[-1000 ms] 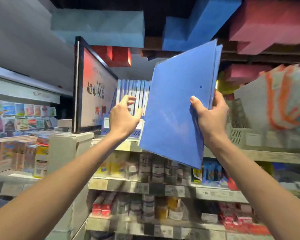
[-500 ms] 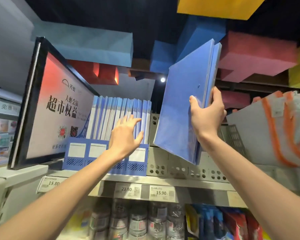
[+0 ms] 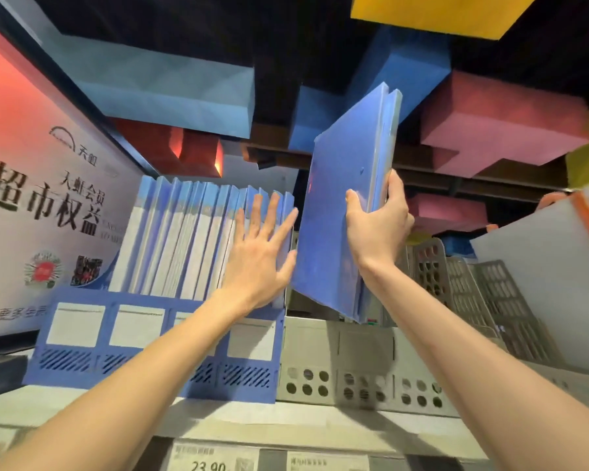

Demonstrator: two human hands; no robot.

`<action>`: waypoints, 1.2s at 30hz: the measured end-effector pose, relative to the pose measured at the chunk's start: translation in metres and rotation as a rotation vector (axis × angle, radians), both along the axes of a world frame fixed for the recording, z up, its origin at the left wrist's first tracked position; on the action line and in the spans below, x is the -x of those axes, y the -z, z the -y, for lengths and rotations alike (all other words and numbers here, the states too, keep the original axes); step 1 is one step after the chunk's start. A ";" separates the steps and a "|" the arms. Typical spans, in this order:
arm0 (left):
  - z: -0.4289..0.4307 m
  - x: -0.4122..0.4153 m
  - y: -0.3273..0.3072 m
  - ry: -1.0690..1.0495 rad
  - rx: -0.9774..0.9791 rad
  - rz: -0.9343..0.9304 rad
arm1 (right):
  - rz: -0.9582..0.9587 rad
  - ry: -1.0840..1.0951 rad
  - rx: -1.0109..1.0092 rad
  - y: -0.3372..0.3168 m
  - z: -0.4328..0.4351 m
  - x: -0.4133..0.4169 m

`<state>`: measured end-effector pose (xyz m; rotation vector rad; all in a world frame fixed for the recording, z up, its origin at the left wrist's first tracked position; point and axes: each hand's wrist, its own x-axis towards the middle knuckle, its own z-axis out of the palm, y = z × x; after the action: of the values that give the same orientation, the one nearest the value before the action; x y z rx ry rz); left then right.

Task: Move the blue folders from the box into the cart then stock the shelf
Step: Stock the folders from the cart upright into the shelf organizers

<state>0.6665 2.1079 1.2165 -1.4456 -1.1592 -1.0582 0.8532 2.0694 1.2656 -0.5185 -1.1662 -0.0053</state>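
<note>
- Blue folders (image 3: 340, 212), a thin stack of them, are up in the air in our right hand (image 3: 378, 229), tilted, their lower corner just above the grey rack (image 3: 313, 341).
- Our right hand grips the stack by its right edge, thumb on the front cover and fingers curled round the back.
- Our left hand (image 3: 259, 253) holds nothing; its fingers are straight and spread, laid against the rightmost of the standing folders (image 3: 191, 239).
- The standing folders fill the blue rack (image 3: 65, 379), upright and packed side by side.
- We see the two racks side by side on the shelf (image 3: 286, 423), with a price tag (image 3: 215, 462) reading 23.90 on its front edge.
- A framed sign (image 3: 41, 205) stands just left of the blue rack, and grey baskets (image 3: 490, 300) stand to the right of the grey rack.
</note>
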 end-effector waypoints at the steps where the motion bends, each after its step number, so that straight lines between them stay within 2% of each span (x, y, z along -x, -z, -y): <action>1: -0.005 0.000 0.000 0.020 -0.024 0.002 | 0.004 0.004 -0.004 0.000 -0.009 0.003; 4: -0.014 0.003 0.003 0.040 -0.088 0.002 | -0.014 0.005 -0.031 0.000 -0.028 0.010; 9: -0.013 0.006 0.003 0.070 -0.088 -0.005 | -0.084 -0.014 -0.038 -0.001 -0.049 0.029; 23: -0.012 0.006 0.005 0.099 -0.081 -0.001 | -0.059 -0.063 -0.024 0.019 -0.079 0.052; 30: -0.010 0.007 0.005 0.124 -0.053 0.006 | 0.045 -0.083 0.036 0.035 -0.089 0.047; 36: -0.010 0.007 0.004 0.133 -0.046 0.008 | 0.242 -0.107 0.101 0.044 -0.096 0.041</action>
<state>0.6591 2.1177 1.2120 -1.5003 -1.0492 -1.1750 0.8125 2.1651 1.2220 -0.5545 -1.4350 0.0856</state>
